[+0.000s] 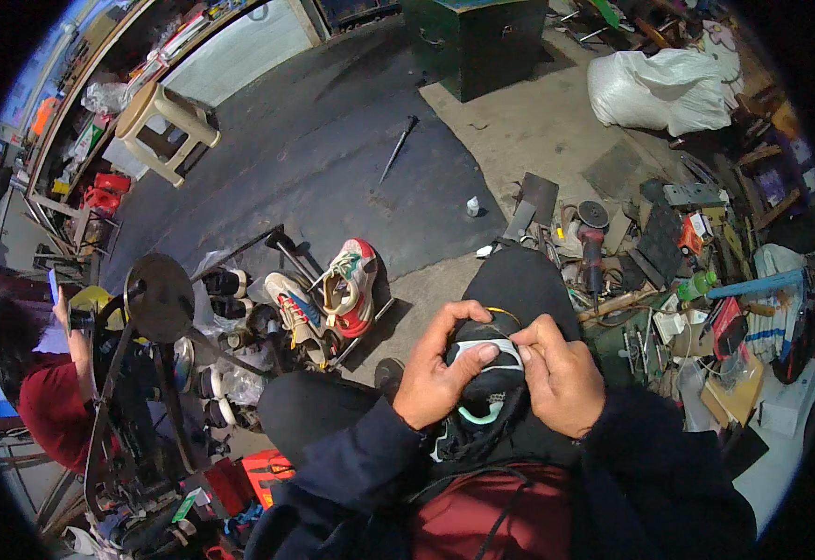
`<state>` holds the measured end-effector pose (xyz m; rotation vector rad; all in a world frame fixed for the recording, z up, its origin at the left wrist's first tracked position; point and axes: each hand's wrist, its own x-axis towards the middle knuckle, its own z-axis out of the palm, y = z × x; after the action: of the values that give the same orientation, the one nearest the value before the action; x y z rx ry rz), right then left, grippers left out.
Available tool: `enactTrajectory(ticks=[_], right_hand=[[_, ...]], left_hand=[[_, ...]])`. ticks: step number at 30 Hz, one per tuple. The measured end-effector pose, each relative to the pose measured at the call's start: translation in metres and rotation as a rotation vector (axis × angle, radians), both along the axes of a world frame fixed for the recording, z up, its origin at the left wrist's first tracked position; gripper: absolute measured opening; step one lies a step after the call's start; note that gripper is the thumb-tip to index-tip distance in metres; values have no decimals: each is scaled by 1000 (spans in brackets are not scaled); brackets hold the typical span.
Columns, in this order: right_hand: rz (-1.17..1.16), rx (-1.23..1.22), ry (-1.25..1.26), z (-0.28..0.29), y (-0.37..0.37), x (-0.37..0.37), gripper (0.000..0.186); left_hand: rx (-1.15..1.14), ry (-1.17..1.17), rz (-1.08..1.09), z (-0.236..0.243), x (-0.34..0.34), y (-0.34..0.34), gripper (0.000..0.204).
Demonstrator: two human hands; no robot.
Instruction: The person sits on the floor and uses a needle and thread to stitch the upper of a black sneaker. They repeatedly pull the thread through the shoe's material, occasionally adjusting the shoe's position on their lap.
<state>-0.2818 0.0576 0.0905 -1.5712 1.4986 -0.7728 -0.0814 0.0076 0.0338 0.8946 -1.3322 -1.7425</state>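
Observation:
A black sneaker (pixel 488 381) with a white band and a mint-green loop is between my knees, partly hidden by my hands. My left hand (pixel 434 378) grips it from the left, thumb pressed on the white band. My right hand (pixel 560 381) has thumb and forefinger pinched at the band's upper right. A thin yellow strand (pixel 503 311) shows just above the fingers; whether either hand holds it, I cannot tell. Left of me, a red-and-white sneaker (pixel 356 315) and a beige-and-blue sneaker (pixel 294 308) rest by metal bars.
A co-worker in maroon (pixel 53 406) is at the left beside a machine's metal wheel (pixel 157 299). Several tools, including an angle grinder (pixel 592 247), crowd the right. A plastic stool (pixel 165 126), green chest (pixel 468 51) and white sack (pixel 655 89) stand further off; a rod (pixel 398 149) lies on the dark floor.

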Motion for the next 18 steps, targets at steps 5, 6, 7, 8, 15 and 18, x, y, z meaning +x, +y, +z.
enactTrajectory(ticks=[5,6,7,8,15,18], right_hand=[[52,-166,-25,-21,-8,-5,15],[72,-167,-16,-22,-10,-7,14],[72,-168,-7,-21,-11,-9,14],[85,-139,-21,-17,-10,-10,12],[82,-17,100,18,-1,-11,12],[35,-28,70,12,-1,-5,15]], left_hand=[[6,4,-12,-3,2,-1,38],[23,15,-13,-3,3,-1,38],[39,26,-15,-2,3,-1,38],[55,39,-15,-1,3,-1,38],[58,5,-65,1,1,0,40],[55,-5,-62,0,1,-1,40]])
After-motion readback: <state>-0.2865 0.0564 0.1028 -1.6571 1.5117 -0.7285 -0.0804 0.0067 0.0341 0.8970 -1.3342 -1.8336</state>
